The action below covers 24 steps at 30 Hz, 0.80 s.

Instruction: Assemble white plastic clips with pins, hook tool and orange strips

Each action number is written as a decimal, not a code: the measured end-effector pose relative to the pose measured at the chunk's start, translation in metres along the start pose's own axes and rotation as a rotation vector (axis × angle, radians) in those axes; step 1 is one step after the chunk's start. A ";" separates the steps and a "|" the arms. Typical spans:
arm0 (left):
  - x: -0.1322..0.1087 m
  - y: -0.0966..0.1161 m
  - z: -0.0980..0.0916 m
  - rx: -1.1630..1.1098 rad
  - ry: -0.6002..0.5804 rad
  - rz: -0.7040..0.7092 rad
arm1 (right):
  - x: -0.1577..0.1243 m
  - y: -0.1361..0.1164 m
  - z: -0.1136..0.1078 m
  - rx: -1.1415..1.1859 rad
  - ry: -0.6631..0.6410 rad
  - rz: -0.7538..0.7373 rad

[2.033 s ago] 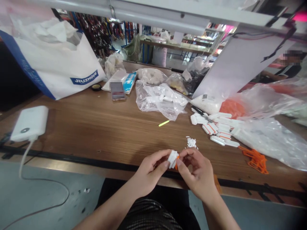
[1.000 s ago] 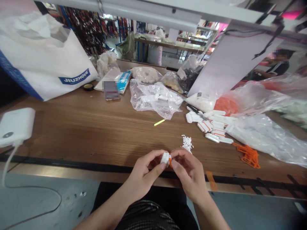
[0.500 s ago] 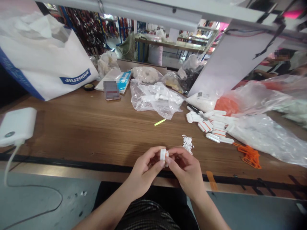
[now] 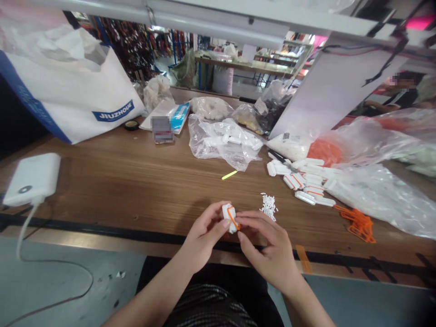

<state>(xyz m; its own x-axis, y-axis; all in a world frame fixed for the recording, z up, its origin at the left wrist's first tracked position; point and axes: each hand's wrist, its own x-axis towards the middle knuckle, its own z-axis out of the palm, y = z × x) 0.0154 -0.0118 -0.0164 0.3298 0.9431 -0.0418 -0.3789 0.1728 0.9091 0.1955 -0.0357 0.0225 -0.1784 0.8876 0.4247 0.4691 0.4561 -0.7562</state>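
Now the orange loop (image 4: 233, 217) sits around the white plastic piece (image 4: 226, 211), pinched in your left hand (image 4: 204, 236) above the worktop (image 4: 102, 190), with your right hand (image 4: 269, 250) curled just beside it

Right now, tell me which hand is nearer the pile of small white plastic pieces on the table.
Right. The right hand is close in front of the pile of small white plastic pieces; the left hand is farther off, in front of it and to its left.
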 end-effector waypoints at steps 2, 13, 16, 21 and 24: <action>0.000 -0.001 0.000 -0.007 0.003 0.002 | 0.002 0.001 -0.003 -0.017 -0.015 -0.028; 0.000 -0.004 -0.002 -0.040 0.005 0.001 | 0.006 0.001 0.004 -0.227 0.052 -0.219; 0.001 -0.004 -0.002 -0.046 0.012 -0.001 | 0.006 0.001 0.005 -0.279 0.050 -0.258; 0.000 -0.003 0.000 -0.080 0.002 0.006 | 0.003 0.002 0.007 -0.338 0.023 -0.304; -0.001 -0.004 0.000 -0.080 0.006 0.001 | 0.002 0.003 0.005 -0.299 0.023 -0.272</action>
<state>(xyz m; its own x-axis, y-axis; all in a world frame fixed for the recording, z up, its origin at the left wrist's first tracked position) 0.0165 -0.0136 -0.0197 0.3242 0.9450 -0.0433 -0.4476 0.1936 0.8731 0.1921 -0.0319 0.0182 -0.3130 0.7340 0.6027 0.6388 0.6323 -0.4383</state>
